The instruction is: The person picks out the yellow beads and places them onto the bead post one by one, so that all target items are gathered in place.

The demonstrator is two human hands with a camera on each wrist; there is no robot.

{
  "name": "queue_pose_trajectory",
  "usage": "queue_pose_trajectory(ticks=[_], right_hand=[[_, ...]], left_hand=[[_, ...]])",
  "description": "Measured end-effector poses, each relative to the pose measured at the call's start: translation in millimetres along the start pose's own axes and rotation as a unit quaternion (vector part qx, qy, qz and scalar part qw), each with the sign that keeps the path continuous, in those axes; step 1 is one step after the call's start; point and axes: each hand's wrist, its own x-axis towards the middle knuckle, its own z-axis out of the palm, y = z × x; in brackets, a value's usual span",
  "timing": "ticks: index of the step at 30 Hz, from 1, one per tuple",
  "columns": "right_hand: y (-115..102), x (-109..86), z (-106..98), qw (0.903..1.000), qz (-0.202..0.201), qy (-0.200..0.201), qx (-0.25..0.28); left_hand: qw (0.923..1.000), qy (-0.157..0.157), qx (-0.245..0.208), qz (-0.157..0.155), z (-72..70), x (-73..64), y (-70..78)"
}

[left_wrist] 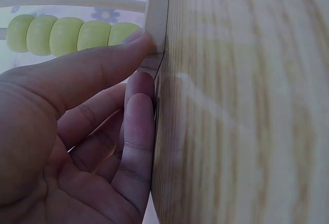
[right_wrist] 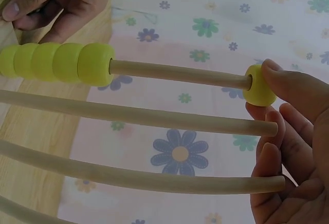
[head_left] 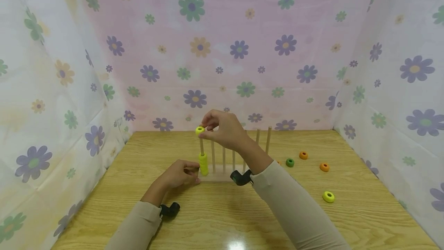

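Note:
A wooden stand has a flat base (head_left: 216, 178) and a row of upright pegs. My right hand (head_left: 225, 129) pinches a yellow bead (right_wrist: 260, 91) between thumb and fingers at the top of the leftmost peg (right_wrist: 180, 73). In the right wrist view the peg's tip is hidden inside this bead. Lower on the same peg, several yellow beads (head_left: 203, 165) sit stacked against the base. My left hand (head_left: 178, 174) grips the base's left end, thumb (left_wrist: 136, 44) on its upper face beside the stack and fingers at its end, close to the table.
Loose beads lie on the wooden table (head_left: 132, 165) to the right of the stand: a green bead (head_left: 290, 163), orange beads (head_left: 324, 167) and a yellow bead (head_left: 328, 197). The other pegs (head_left: 268, 140) carry no beads where visible. Flowered cloth (head_left: 222, 68) encloses the back and sides.

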Motion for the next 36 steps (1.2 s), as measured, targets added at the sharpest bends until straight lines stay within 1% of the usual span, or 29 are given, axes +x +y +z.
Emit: queue_pose_trajectory(ticks=[6,22,30,36], right_hand=[[0.0,-0.4,0.7,1.0,-0.002,-0.002,-0.005],[0.8,1.3,0.6,0.9999,0.0,-0.004,-0.013],[1.1,1.1,0.7,0.9999,-0.001,-0.006,-0.013],[-0.1,0.5,0.3,0.9999,0.0,-0.005,-0.014]], left_hand=[[0.9999,0.008,0.003,-0.007,0.5,-1.6,-1.1],[1.0,0.001,0.003,0.0,-0.9,-0.2,-0.2],[1.0,0.0,-0.009,-0.002,0.8,-0.1,0.1],[0.9999,0.001,-0.01,-0.004,1.5,0.7,-1.3]])
